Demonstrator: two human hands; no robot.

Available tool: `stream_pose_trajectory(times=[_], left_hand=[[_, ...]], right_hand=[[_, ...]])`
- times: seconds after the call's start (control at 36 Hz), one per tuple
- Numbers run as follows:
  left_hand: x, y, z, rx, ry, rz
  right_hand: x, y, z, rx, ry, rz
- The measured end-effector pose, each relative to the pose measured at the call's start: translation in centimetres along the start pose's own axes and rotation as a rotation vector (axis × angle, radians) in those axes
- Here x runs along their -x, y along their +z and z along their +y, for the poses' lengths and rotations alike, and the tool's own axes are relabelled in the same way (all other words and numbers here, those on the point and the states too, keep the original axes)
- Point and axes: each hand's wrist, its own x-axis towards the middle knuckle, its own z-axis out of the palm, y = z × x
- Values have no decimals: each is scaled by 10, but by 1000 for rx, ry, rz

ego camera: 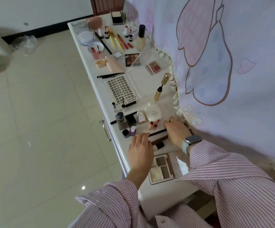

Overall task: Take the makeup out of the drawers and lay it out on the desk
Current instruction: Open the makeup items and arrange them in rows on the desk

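Observation:
Makeup lies spread along the white desk [87,51]. My left hand [140,148] and my right hand [176,132] rest palm down at the two ends of a black pencil [157,132] and a brown stick [159,139] lying between them. The fingers touch these ends; I cannot tell whether they pinch them. A small black-capped tube [159,145] lies just below. An open eyeshadow palette [160,169] sits near my wrists. A white bottle [152,113], two pink lip tubes [153,124] and a purple bottle [133,130] lie just beyond my hands.
Farther along the desk lie a lash tray [120,88], a gold mascara [161,87], two more palettes [132,59], a foundation bottle [140,38] and pencils. A drawer handle [106,130] shows on the desk's left front. A patterned curtain [232,55] hangs on the right. Tiled floor lies on the left.

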Motion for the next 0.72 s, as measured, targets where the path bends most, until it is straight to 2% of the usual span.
stream_pose_trajectory(times=[0.22,0.33,0.5,0.58,0.72], left_hand=[[18,-1,-15,-89,76,-47],[20,-5,-18,-44,41,8],[22,-19,-19,-18,120,90],[25,-25,-19,-61,175,97],[31,-38,-20,-84,285,76]], right_hand=[[8,-5,-2,127,-81,11],[21,-13,-3,215,-125,87],[47,-20,1,197,-187,146],[57,-21,-4,-20,-189,133],[71,-16,-27,-664,-114,26]])
